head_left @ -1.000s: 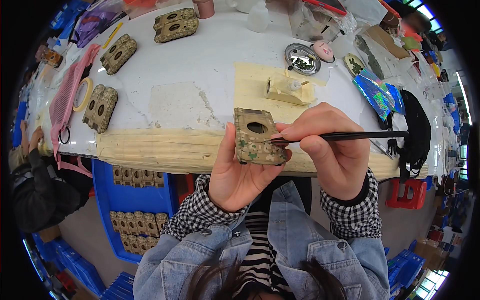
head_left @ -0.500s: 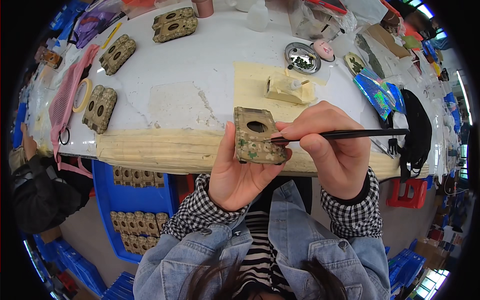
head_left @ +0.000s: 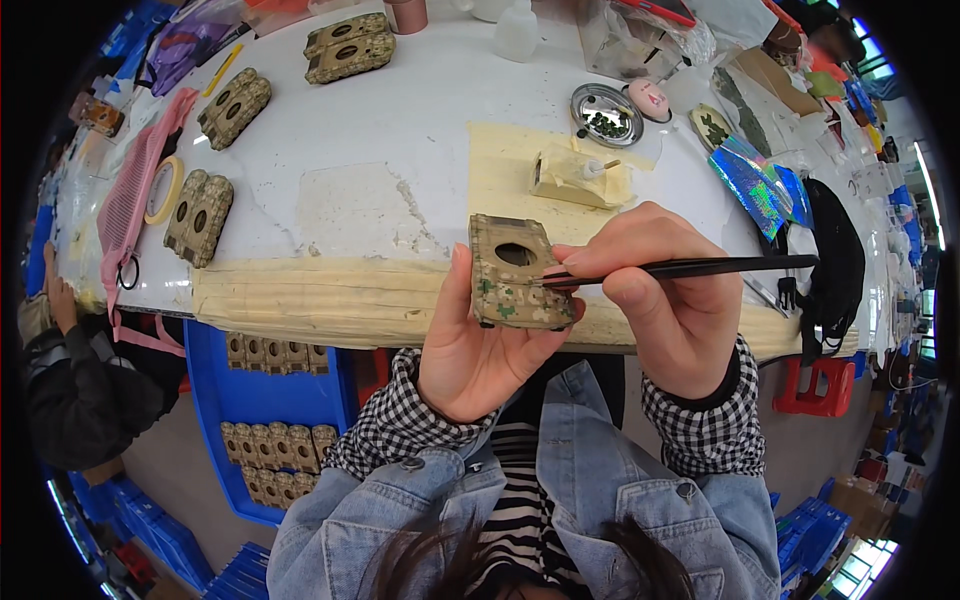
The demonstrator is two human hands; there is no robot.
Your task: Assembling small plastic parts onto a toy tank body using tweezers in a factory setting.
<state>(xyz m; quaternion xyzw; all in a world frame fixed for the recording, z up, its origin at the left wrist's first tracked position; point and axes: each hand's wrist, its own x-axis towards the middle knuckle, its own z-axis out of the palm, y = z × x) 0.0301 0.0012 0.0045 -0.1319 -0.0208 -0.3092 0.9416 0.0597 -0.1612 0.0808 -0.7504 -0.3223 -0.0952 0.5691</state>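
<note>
My left hand holds up a camouflage model tank hull, its fingers along both sides. A round dark opening shows in the hull's upper face, with green blotches lower down. In my right hand is a pair of black tweezers, pinched between thumb and fingers. Their tip meets the hull's right part, below the round opening. Whether something tiny sits between the tips I cannot tell. Just beyond the hull stands a tape-wrapped block with a small bottle in it.
A round metal dish holds small dark green pieces. More hulls stand in pairs on the table's left. A blue tray with several hulls sits below the table edge. A tape roll and red stool flank the area.
Almost nothing differs. The hull and the tweezers stay in place, with only a very slight shift of the hull and the view.
</note>
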